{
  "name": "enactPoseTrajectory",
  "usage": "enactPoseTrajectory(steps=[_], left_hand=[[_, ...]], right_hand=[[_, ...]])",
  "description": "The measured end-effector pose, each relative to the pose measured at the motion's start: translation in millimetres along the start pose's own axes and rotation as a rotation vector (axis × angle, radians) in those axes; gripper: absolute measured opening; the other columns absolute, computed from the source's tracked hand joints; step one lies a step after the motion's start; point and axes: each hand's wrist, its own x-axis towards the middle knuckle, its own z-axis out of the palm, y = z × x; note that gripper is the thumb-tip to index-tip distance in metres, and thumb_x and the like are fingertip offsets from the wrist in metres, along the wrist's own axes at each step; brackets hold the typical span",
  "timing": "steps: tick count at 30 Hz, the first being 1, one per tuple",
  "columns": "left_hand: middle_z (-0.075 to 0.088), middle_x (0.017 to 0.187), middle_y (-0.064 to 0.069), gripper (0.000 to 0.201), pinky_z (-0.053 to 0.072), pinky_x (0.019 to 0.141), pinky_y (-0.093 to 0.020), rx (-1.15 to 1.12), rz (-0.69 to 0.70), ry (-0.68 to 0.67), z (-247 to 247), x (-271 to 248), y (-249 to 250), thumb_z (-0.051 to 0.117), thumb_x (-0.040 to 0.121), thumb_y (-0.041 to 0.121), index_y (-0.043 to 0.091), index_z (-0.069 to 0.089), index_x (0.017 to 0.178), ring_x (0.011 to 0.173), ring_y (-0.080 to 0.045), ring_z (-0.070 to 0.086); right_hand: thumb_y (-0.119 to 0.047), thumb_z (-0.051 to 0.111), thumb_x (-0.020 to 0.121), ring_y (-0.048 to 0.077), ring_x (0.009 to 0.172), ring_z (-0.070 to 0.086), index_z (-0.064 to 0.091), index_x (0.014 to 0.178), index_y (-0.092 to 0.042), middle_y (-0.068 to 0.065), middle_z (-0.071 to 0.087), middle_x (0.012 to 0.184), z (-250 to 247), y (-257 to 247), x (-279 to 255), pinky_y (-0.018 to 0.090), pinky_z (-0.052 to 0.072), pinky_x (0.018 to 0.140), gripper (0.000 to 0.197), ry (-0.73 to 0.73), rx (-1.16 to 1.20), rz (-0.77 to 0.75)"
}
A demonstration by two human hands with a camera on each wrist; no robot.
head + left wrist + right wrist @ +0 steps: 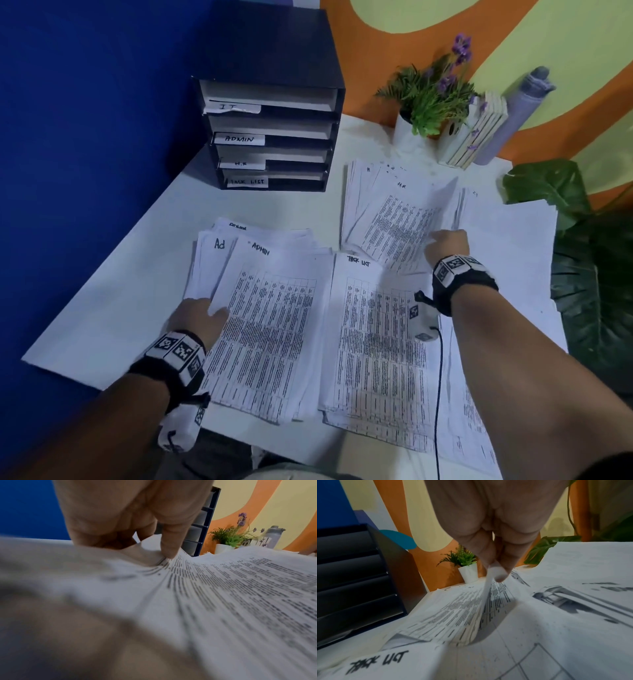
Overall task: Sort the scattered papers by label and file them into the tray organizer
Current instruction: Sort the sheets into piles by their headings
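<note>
Printed sheets lie in piles on the white table [113, 308]. The ADMIN pile [263, 318] is at front left, the TASK LIST pile [373, 346] beside it, the H.R pile [394, 219] behind. My left hand [200, 317] pinches the left edge of the top ADMIN sheet [223, 588] between thumb and finger. My right hand [447, 245] pinches the edge of an H.R sheet [462, 609], which curls upward. The black tray organizer [270, 133] stands at back left with slots labelled IT, ADMIN, H.R and TASK LIST.
A potted plant [428, 99], a white slatted box [472, 133] and a grey bottle [513, 113] stand along the back wall. More sheets [507, 233] lie at the right, by large green leaves [589, 246]. A blue wall runs along the table's left side.
</note>
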Motion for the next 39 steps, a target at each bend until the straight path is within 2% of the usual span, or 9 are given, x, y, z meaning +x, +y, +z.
enactPoseTrajectory(steps=[5, 8, 10, 13, 16, 26, 29, 32, 39], left_hand=[[0.037, 0.057, -0.004, 0.045, 0.030, 0.052, -0.025, -0.210, 0.090, 0.160, 2.1, 4.4, -5.5, 0.059, 0.090, 0.032, 0.014, 0.038, 0.055, 0.050, -0.020, 0.042], [0.063, 0.083, -0.001, 0.011, 0.050, 0.074, -0.031, -0.246, 0.111, 0.118, -2.0, 1.3, -4.7, 0.068, 0.085, 0.022, 0.013, 0.065, 0.081, 0.080, -0.023, 0.061], [0.066, 0.100, -0.002, 0.029, 0.051, 0.089, -0.034, -0.320, 0.089, 0.097, -1.7, -0.6, -6.0, 0.077, 0.079, 0.015, 0.011, 0.068, 0.105, 0.095, -0.022, 0.062], [0.063, 0.101, -0.002, 0.043, 0.047, 0.087, -0.025, -0.460, 0.052, 0.070, -3.3, -7.4, 0.1, 0.082, 0.073, 0.007, 0.009, 0.065, 0.112, 0.097, -0.019, 0.060], [0.057, 0.105, 0.001, 0.043, 0.041, 0.085, -0.021, -0.531, 0.042, 0.072, -2.4, -9.8, 5.6, 0.081, 0.075, 0.012, 0.008, 0.063, 0.115, 0.098, -0.014, 0.054], [0.059, 0.107, -0.010, 0.058, 0.045, 0.081, -0.029, -0.556, 0.145, 0.068, 6.3, -21.6, 23.0, 0.066, 0.089, 0.030, 0.027, 0.037, 0.139, 0.097, -0.022, 0.058], [0.055, 0.129, -0.013, 0.045, 0.045, 0.093, -0.034, -0.332, 0.145, 0.093, 9.6, -16.2, 22.5, 0.057, 0.094, 0.033, 0.022, 0.045, 0.136, 0.113, -0.027, 0.054], [0.027, 0.149, -0.009, 0.074, 0.030, 0.110, -0.043, 0.094, 0.079, 0.099, 5.8, -13.4, 14.8, 0.067, 0.084, 0.042, 0.022, 0.030, 0.145, 0.136, -0.030, 0.029], [0.044, 0.139, -0.013, 0.093, 0.041, 0.103, -0.044, 0.154, 0.035, -0.007, 0.6, 1.2, 3.9, 0.079, 0.072, 0.047, 0.013, 0.030, 0.144, 0.127, -0.033, 0.044]], right_hand=[[0.000, 0.053, 0.085, 0.033, 0.139, 0.029, 0.031, 0.146, -0.012, 0.007, 0.012, 0.158, 14.3, -3.2, 9.5, 0.039, 0.030, 0.110, 0.066, 0.014, -0.033, 0.019], [-0.015, 0.058, 0.087, 0.033, 0.145, 0.014, 0.033, 0.146, -0.024, 0.004, 0.007, 0.159, 23.5, -11.6, -8.3, 0.055, 0.020, 0.115, 0.065, -0.004, -0.108, -0.036], [-0.026, 0.059, 0.092, 0.034, 0.140, 0.028, 0.038, 0.145, -0.021, 0.007, 0.023, 0.155, 34.6, -18.4, -29.9, 0.050, 0.034, 0.108, 0.057, -0.123, 0.113, -0.121], [-0.036, 0.058, 0.094, 0.028, 0.118, 0.056, 0.038, 0.143, -0.015, 0.004, 0.053, 0.130, 60.5, -24.3, -77.8, 0.030, 0.046, 0.085, 0.057, -0.360, 0.375, -0.155], [-0.054, 0.067, 0.080, 0.024, 0.117, 0.055, 0.043, 0.137, -0.021, 0.003, 0.053, 0.135, 94.1, -19.4, -110.1, 0.044, 0.043, 0.104, 0.070, -0.509, 0.461, -0.038], [-0.033, 0.068, 0.087, 0.026, 0.093, 0.067, 0.063, 0.098, -0.019, 0.006, 0.070, 0.100, 112.4, -10.9, -136.0, 0.050, 0.054, 0.088, 0.019, -0.435, 0.613, 0.005], [-0.026, 0.069, 0.083, 0.034, 0.084, 0.066, 0.060, 0.086, -0.005, 0.017, 0.066, 0.085, 109.7, 1.2, -131.4, 0.049, 0.056, 0.077, 0.023, -0.298, 0.494, 0.010], [-0.029, 0.066, 0.084, 0.024, 0.082, 0.054, 0.048, 0.073, -0.015, 0.004, 0.052, 0.075, 107.2, 10.7, -128.0, 0.033, 0.044, 0.068, 0.026, -0.234, 0.378, -0.022], [-0.010, 0.058, 0.093, 0.029, 0.131, 0.045, 0.039, 0.144, -0.006, 0.007, 0.047, 0.142, 108.0, 17.3, -138.9, 0.029, 0.039, 0.098, 0.054, -0.208, 0.287, 0.061]])
